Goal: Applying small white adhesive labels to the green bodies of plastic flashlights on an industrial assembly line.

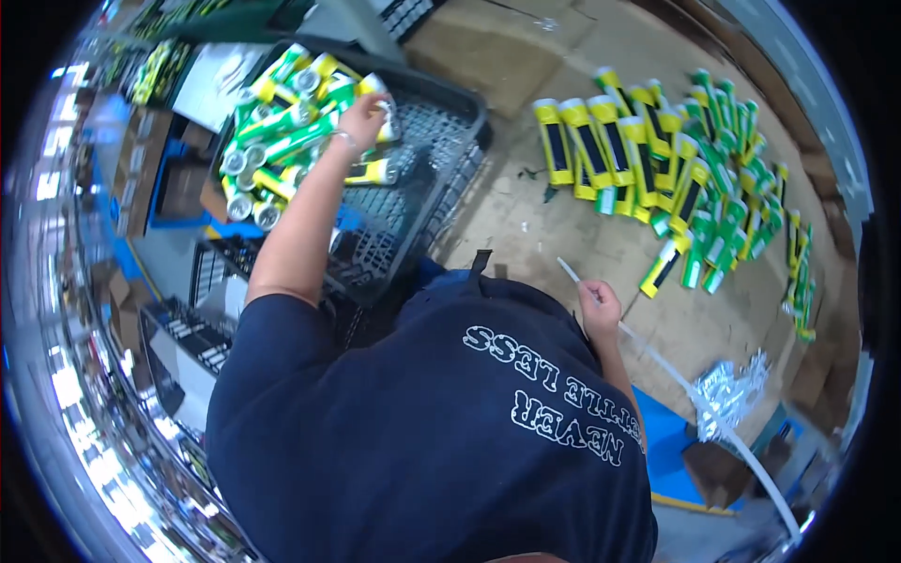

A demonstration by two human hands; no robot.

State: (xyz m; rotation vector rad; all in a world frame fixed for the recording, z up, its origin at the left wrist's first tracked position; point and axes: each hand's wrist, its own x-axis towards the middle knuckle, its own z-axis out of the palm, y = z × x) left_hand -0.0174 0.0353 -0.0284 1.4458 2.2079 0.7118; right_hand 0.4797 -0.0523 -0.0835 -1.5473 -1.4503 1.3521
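My left hand [362, 122] reaches into a dark plastic crate [450, 178] at the left. Its fingers are curled round the pale round end of a flashlight, partly hidden by the hand. Around it lie several green-and-yellow flashlights [302, 141] with silvery round ends, heaped in the crate's far and left part. Close to my body at the right, my right hand [599, 306] is closed round a long thin white tube [662, 361]. The tube's narrow tip sticks out past the fingers, and its other end runs off toward the lower right.
On the brown table [507, 220] at the right lies a loose pile of yellow-and-green flashlights [648, 155], several with black panels. Crumpled silvery plastic [732, 389] rests at the table's near right. Black crates [188, 328] and a cardboard box [145, 174] stand beyond the left side.
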